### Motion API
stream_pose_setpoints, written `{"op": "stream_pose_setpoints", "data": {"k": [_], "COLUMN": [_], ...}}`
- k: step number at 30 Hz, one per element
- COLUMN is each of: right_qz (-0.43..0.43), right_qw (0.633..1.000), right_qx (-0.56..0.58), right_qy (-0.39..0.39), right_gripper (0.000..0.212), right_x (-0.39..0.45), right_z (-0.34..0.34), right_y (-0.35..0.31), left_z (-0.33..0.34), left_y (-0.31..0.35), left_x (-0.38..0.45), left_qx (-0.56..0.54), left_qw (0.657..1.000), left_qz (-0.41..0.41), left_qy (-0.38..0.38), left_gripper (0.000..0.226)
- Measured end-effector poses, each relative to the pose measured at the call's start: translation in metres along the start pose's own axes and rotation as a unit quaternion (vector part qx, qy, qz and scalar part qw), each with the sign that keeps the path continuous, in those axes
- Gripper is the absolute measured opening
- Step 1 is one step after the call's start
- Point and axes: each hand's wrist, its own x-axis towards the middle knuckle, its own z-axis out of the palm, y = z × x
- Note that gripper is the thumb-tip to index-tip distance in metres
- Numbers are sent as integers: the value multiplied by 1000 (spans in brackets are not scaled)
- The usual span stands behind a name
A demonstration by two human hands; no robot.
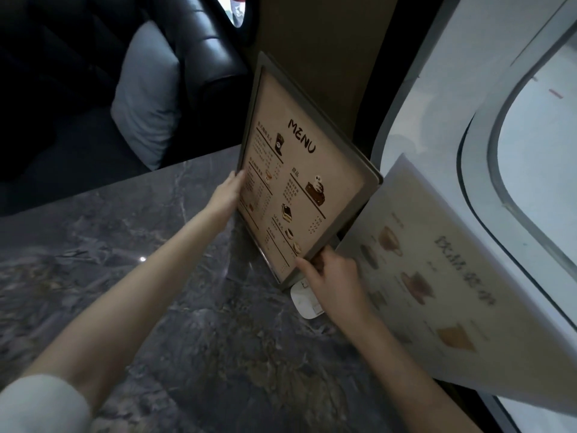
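A framed menu board [312, 170] with the word MENU and pictures of drinks and cakes stands tilted above the dark marble table [156, 276]. My left hand [226, 193] grips its left edge, fingers hidden behind the frame. My right hand [327, 276] pinches the board's lower right edge, thumb on the front. The board's bottom corner sits close to the tabletop near a small white card [307, 303].
A second laminated menu sheet [437, 276] with drink pictures leans at the right against a white wall with a rounded window [546, 151]. Beyond the table are a black leather seat [203, 42] and a pale cushion [146, 98]. A brown panel rises behind the board.
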Motion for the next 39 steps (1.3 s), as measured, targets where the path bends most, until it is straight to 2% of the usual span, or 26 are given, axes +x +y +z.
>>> {"op": "stream_pose_setpoints", "data": {"k": [8,14,16,20,27,29,33,36,39], "right_qz": [76,-3,-37,-127,-246,-237,-159,-96,-60], "right_qw": [985,982,984,982,957,956,968,975,970], "right_qx": [-58,-80,-81,-103,-153,-171,-184,-159,-128], "right_qy": [-145,-171,-153,-99,-33,-26,-55,-121,-197], "right_gripper": [35,30,28,27,23,24,30,33,33], "right_x": [-5,-17,-23,-32,-23,-10,26,49,64], "right_z": [-33,-67,-81,-108,-155,-163,-165,-160,-157], "right_y": [-27,-60,-74,-103,-135,-138,-135,-128,-123], "left_z": [7,10,14,22,33,38,48,53,58], "left_y": [7,24,26,32,9,-5,-34,-51,-56], "left_x": [-58,-88,-92,-102,-109,-114,-115,-108,-100], "left_qx": [180,210,213,160,126,120,27,-87,-230], "left_qw": [983,976,974,983,991,991,998,992,965], "left_qz": [-10,-10,-23,-44,-8,0,-58,-94,-128], "left_qy": [-43,-55,-68,-75,43,62,20,-3,-5], "left_gripper": [54,52,51,44,43,43,47,45,35]}}
